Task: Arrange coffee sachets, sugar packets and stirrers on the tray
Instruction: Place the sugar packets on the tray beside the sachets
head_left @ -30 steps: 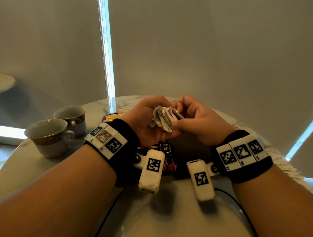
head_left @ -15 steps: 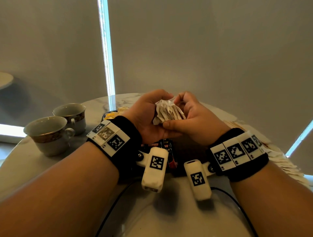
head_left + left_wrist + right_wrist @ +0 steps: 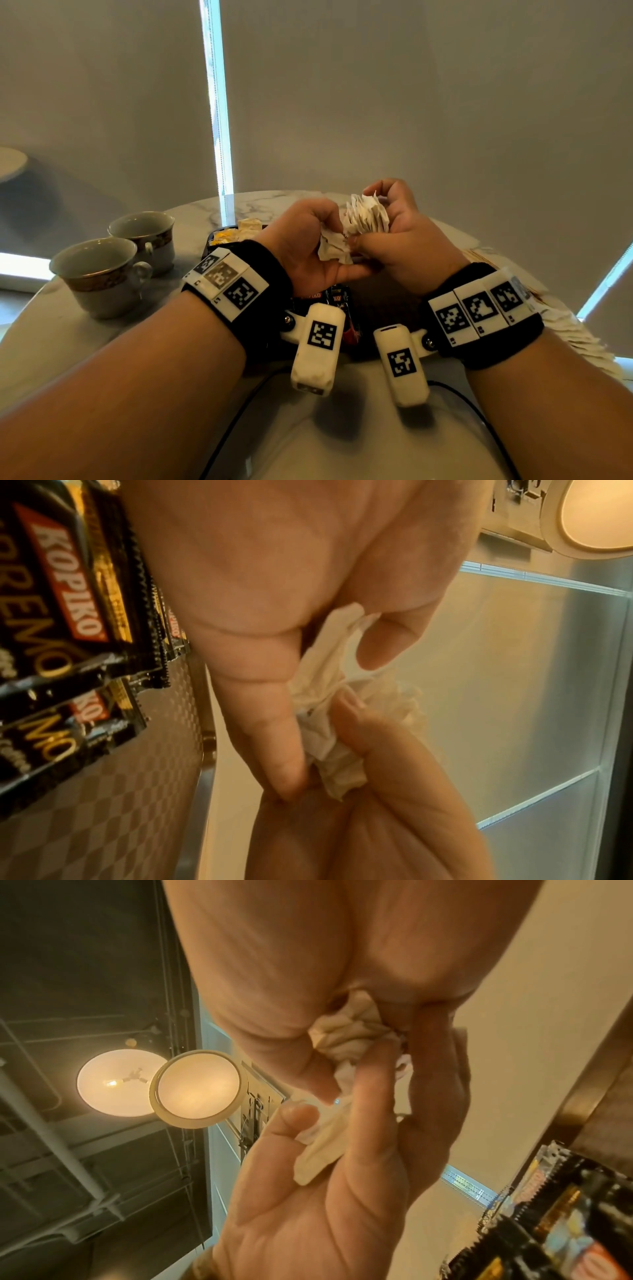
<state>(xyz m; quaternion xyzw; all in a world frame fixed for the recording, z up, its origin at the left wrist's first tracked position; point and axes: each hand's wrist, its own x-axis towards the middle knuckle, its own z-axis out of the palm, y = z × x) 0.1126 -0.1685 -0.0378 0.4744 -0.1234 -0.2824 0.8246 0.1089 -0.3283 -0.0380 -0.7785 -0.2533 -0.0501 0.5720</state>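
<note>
From my station, the right hand filled the top centre of the frame, its fingers curled around a bunch of white packets at mid-frame. The left hand rose from the bottom centre, palm toward the camera, thumb and fingers pinching one packet below the bunch; the fingertips of both hands met there. Dark coffee sachets with serrated edges sat in the lower right corner, blurred, probably overlapping. Two round lit lamps glowed at the left, against a dark ceiling.
</note>
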